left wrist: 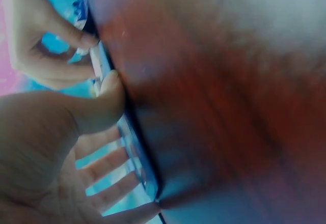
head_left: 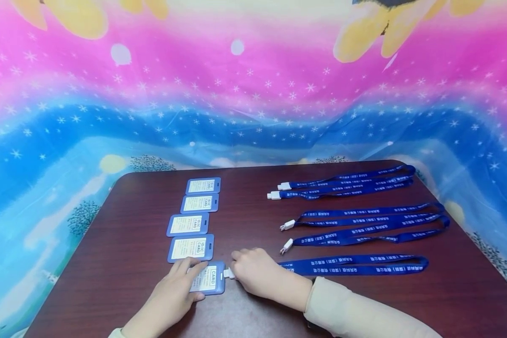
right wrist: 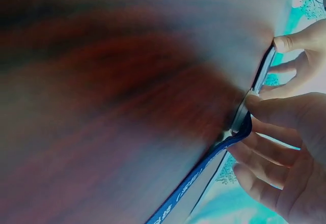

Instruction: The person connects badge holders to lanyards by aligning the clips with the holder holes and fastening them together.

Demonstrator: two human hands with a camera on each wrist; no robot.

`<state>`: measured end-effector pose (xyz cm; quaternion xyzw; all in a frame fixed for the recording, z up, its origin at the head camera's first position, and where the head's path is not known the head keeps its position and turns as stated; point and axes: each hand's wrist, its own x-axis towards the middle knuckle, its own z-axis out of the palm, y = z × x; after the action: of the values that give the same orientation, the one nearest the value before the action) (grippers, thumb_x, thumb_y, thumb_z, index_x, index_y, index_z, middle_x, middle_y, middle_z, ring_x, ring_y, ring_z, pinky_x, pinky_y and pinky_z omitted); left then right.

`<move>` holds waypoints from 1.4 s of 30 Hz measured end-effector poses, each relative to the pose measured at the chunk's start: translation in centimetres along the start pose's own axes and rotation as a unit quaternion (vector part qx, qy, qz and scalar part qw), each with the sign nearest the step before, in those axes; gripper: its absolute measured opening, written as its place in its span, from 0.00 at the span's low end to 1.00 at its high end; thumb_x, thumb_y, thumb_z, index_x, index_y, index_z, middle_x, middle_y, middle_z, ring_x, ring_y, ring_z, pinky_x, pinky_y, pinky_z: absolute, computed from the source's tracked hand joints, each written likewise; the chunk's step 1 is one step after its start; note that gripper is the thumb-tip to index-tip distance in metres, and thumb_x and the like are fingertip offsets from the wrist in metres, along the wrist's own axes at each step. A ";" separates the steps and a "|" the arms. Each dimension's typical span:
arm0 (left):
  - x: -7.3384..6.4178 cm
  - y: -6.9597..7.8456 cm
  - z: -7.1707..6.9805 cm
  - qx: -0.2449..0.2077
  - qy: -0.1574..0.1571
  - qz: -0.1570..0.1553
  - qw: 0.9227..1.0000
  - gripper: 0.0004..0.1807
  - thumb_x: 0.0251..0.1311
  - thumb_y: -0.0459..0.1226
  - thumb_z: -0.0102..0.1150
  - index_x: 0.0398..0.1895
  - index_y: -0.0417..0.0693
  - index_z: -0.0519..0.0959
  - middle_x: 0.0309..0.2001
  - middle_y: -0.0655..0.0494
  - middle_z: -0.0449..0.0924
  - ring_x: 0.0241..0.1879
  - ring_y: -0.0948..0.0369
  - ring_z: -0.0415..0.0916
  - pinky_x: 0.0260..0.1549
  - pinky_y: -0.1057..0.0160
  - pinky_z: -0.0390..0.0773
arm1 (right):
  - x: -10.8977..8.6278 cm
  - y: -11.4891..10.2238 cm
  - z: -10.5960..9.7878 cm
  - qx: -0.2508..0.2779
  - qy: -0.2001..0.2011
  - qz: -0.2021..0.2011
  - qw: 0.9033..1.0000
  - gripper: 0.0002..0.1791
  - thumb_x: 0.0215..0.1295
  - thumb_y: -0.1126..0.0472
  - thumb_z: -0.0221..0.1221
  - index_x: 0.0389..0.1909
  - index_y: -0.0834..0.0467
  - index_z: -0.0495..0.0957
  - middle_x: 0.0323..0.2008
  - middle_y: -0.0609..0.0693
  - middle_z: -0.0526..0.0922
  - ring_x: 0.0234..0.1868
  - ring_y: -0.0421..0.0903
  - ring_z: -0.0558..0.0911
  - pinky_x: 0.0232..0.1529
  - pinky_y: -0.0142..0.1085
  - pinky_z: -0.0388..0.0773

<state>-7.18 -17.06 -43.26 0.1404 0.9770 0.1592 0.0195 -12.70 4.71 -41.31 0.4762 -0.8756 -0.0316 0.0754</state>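
My left hand holds a blue-framed card holder by its edges, thumb on the near side and fingers across the far side. A white card marked "CARD" shows inside it. Right at the holder's slotted end is a white plastic clip, pinched by my right hand. From that clip a blue lanyard with white lettering runs right along the table. In the right wrist view the lanyard strap bends up under the fingers beside the clip. The thumb presses the holder's edge in the left wrist view.
Several more card holders lie in a column beyond my left hand. Several blue lanyards with white clips lie at the right, pointing left. The dark brown table ends at a patterned pink and blue cloth.
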 end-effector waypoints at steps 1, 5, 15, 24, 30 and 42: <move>-0.1 0.1 0.1 0.000 0.004 0.001 1.000 0.33 0.47 0.39 0.77 0.60 0.46 0.78 0.56 0.52 0.74 0.56 0.52 0.70 0.43 0.49 0.80 | 0.0 0.0 0.0 0.006 -0.004 0.000 1.000 0.05 0.65 0.58 0.64 0.36 0.53 0.87 0.31 0.43 0.79 0.30 0.36 0.78 0.25 0.29 0.76; -0.3 0.2 0.3 0.003 0.021 0.008 1.000 0.34 0.45 0.37 0.77 0.60 0.45 0.78 0.55 0.53 0.74 0.53 0.53 0.69 0.37 0.53 0.81 | 0.1 -0.2 0.0 0.035 -0.013 0.000 0.999 0.08 0.66 0.58 0.64 0.42 0.55 0.86 0.34 0.44 0.81 0.32 0.36 0.79 0.30 0.29 0.79; 0.0 0.4 0.7 0.011 0.040 0.028 0.999 0.33 0.44 0.33 0.78 0.58 0.42 0.79 0.53 0.52 0.75 0.47 0.52 0.68 0.33 0.58 0.79 | 0.3 -0.2 0.3 0.047 0.002 -0.004 0.999 0.07 0.62 0.62 0.66 0.40 0.57 0.86 0.32 0.45 0.78 0.32 0.36 0.77 0.33 0.28 0.79; 0.1 0.3 0.6 -0.008 0.048 0.023 0.999 0.33 0.40 0.33 0.80 0.56 0.44 0.81 0.47 0.58 0.75 0.45 0.54 0.69 0.34 0.58 0.77 | 0.5 -1.2 0.8 0.029 0.003 0.019 0.999 0.08 0.56 0.63 0.69 0.37 0.57 0.86 0.36 0.46 0.79 0.36 0.39 0.78 0.34 0.31 0.81; 0.2 0.4 0.3 -0.013 0.028 0.012 0.999 0.32 0.42 0.33 0.79 0.56 0.44 0.80 0.49 0.58 0.74 0.47 0.52 0.69 0.35 0.56 0.78 | 0.5 -1.3 0.9 0.021 0.008 0.021 1.000 0.08 0.56 0.63 0.69 0.37 0.57 0.86 0.36 0.46 0.78 0.35 0.38 0.77 0.32 0.30 0.80; -0.3 0.8 0.0 0.020 0.011 0.007 1.000 0.35 0.48 0.40 0.77 0.60 0.41 0.74 0.57 0.48 0.72 0.56 0.50 0.69 0.47 0.48 0.78 | -0.6 -0.6 0.0 0.066 0.012 0.049 0.997 0.13 0.66 0.49 0.64 0.44 0.53 0.85 0.37 0.43 0.81 0.38 0.38 0.77 0.43 0.32 0.79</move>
<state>-6.71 -16.41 -43.02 0.1455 0.9793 0.1409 0.0047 -11.89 4.91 -41.46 0.4373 -0.8969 0.0356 0.0552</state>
